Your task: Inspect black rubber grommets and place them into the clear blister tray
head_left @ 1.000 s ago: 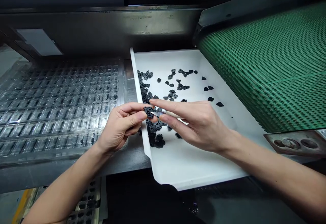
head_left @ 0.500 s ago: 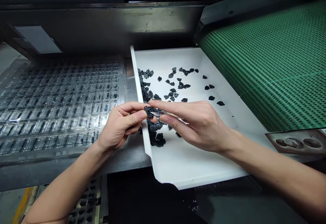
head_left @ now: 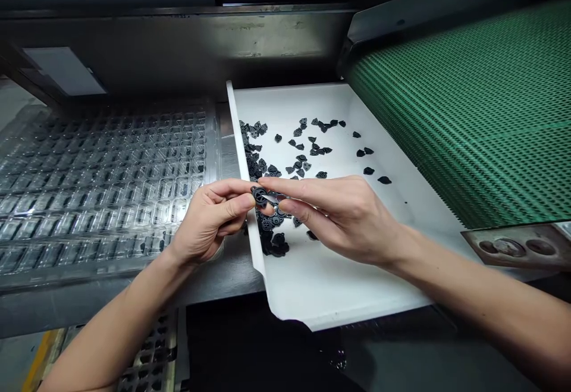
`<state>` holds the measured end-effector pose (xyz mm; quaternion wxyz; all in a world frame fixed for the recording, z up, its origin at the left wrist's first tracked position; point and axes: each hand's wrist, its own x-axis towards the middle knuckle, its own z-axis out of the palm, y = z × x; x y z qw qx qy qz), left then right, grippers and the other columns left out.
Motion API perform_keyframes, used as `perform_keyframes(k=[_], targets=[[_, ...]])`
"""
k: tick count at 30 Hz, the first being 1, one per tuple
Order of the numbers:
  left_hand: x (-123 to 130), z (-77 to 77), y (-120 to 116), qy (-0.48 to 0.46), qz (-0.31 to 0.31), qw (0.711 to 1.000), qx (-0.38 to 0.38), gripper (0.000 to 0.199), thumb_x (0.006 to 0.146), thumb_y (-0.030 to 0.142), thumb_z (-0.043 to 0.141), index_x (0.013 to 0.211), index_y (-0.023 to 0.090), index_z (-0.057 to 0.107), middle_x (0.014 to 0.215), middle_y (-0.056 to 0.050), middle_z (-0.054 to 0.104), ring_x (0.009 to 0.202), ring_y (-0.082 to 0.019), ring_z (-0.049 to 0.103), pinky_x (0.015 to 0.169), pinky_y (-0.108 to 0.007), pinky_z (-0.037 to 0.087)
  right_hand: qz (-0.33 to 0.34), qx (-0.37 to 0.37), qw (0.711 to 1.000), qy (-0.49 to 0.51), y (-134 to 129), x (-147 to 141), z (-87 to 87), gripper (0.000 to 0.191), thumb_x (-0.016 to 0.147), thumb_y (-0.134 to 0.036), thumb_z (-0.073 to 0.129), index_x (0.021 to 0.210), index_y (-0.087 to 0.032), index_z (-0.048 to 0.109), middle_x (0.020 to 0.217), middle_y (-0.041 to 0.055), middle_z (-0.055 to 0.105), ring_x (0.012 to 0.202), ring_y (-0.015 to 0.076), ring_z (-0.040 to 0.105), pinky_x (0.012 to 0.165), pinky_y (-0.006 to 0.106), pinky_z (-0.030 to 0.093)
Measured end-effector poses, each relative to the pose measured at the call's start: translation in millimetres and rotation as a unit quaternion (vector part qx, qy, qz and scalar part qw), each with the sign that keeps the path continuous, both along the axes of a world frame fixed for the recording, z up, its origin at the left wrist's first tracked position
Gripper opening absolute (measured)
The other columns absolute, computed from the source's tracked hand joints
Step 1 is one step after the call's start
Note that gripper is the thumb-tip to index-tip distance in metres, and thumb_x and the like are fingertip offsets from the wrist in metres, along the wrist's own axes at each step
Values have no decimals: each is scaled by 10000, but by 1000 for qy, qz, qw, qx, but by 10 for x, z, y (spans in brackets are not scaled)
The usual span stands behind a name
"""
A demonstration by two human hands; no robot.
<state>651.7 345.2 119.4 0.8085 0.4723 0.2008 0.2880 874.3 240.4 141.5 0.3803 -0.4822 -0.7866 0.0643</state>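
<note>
My left hand [head_left: 214, 219] pinches a small round black part [head_left: 259, 196] with spokes, between thumb and index finger, just above the left rim of the white tray [head_left: 339, 285]. In the fingers of my right hand [head_left: 339, 216] is a small pointed metal blade [head_left: 270, 199]; its tip lies against the face of that part. The grip end of the blade is hidden by my fingers. Below and around both hands, loose black parts [head_left: 270, 222] are heaped along the tray's left side, and several more are scattered across it.
Clear plastic compartment trays [head_left: 107, 184] stand at the left, some pockets holding dark pieces. At the right a green mesh conveyor belt [head_left: 446, 112] slopes down to the white tray. A metal wall [head_left: 178, 53] runs along the back. Another filled tray [head_left: 151, 356] lies lower left.
The whole view has shifted very slightly. Both hands keep their grips, and the black part looks turned a little against the blade.
</note>
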Motion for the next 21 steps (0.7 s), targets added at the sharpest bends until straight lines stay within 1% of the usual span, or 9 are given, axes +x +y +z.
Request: perform_keyframes(k=[3,8,12,16,18,21], targets=[[7,0,4,-2,1,1000,-1,163,906,300,890,1022,186,884,826,-123,804,421,11,298,398,-129,183,0,1,1000,0,-3,-6,0,372,1114,-179,638,1483,-158,682,1139,-2,819,820,97,751,674,247,530],[7,12,-9,5,9,1000,-3,183,884,302,906,996,162,874,811,-130,803,415,2,296,391,-141,180,-2,-10,1000,4,-18,-16,14,390,1113,-200,643,1501,-158,663,1066,-3,826,721,99,718,623,255,512],[2,17,-12,14,13,1000,-2,219,862,324,923,989,154,870,826,-140,810,416,-5,297,388,-148,180,0,-12,1000,2,-20,-10,22,377,1113,-190,642,1488,-177,675,1097,1,826,769,108,742,639,253,522],[-3,13,-1,8,5,1000,-6,187,873,311,916,991,171,880,818,-132,806,420,-2,297,395,-146,177,2,-10,1000,-1,-9,4,20,367,1117,-179,626,1479,-168,687,1090,4,822,776,110,742,642,255,526],[-7,11,1,8,3,1000,-4,179,879,305,912,998,174,882,820,-132,804,424,-2,308,398,-145,182,3,-11,1000,0,-4,10,20,354,1121,-164,609,1462,-161,701,1112,7,821,818,112,757,662,253,539],[-10,14,0,9,4,1000,-2,195,879,314,910,1003,166,880,825,-135,802,425,-2,306,397,-145,185,5,-15,1000,6,-5,8,20,347,1126,-159,599,1458,-160,703,1208,12,811,930,120,780,734,248,568]])
